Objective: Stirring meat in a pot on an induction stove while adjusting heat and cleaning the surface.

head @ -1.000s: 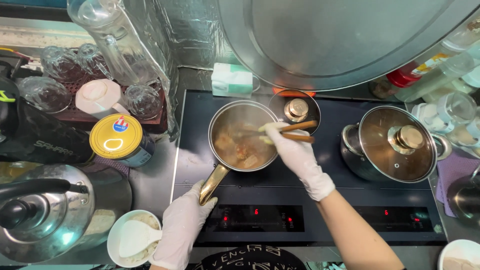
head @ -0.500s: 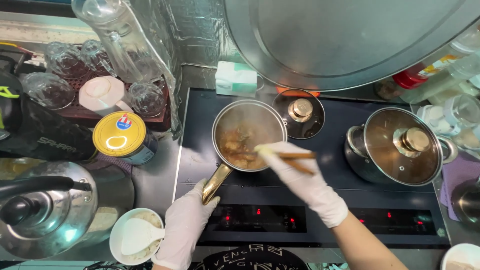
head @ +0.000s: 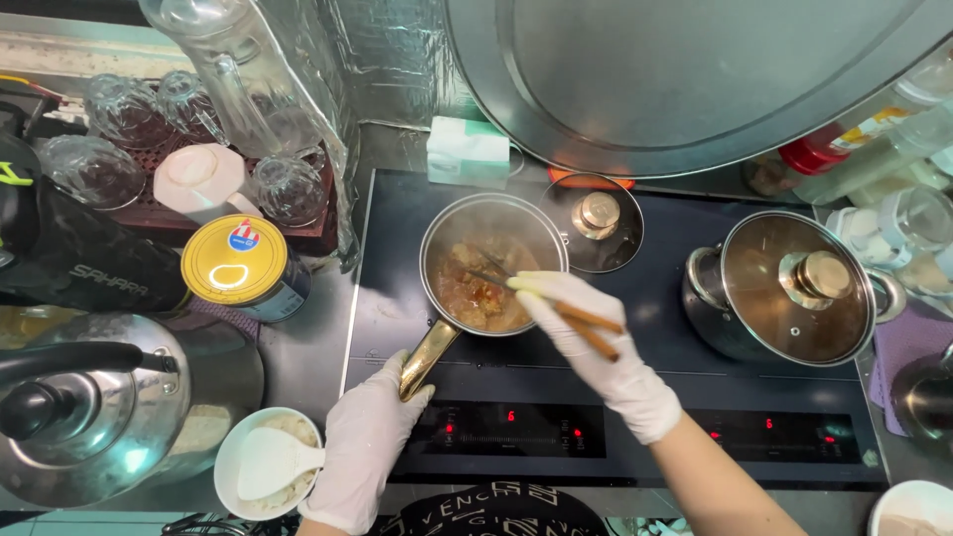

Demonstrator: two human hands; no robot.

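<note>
Black glass cooktop (head: 695, 328), set into a crowded kitchen table, fills the frame from above, red readouts glowing along its near edge. At 7 o'clock a white bowl of rice (head: 266, 467) holds a white plastic paddle, beside a polished steel kettle (head: 89, 417).

Nearest the camera, the left hand (head: 365, 447), in a thin white glove, has its grip wrapped around the end of the brass-coloured handle (head: 429, 355) of a small steel saucepan (head: 493, 260). The right hand (head: 596, 352), gloved likewise, pinches a pair of brown wooden chopsticks (head: 556, 310) in a narrow grip, their tips down among the brown chunks of food in sauce.

The saucepan sits at the centre of the cooktop, on the left burner. It looks light but hot, faintly steaming, its contents wet and likely slippery under the chopsticks; the long handle is the safe place to hold it, and the rigid sticks are best gripped toward their upper ends.

At 1 o'clock from the pan its round glass lid (head: 596, 220) lies flat with a metal knob. At 3 o'clock stands a lidded steel pot (head: 789, 288) with side handles. Farther off, at 10 o'clock, are a yellow-lidded tin (head: 243, 266) and upturned glasses (head: 124, 109); a broad metal hood (head: 695, 69) looms at 12 o'clock.
</note>
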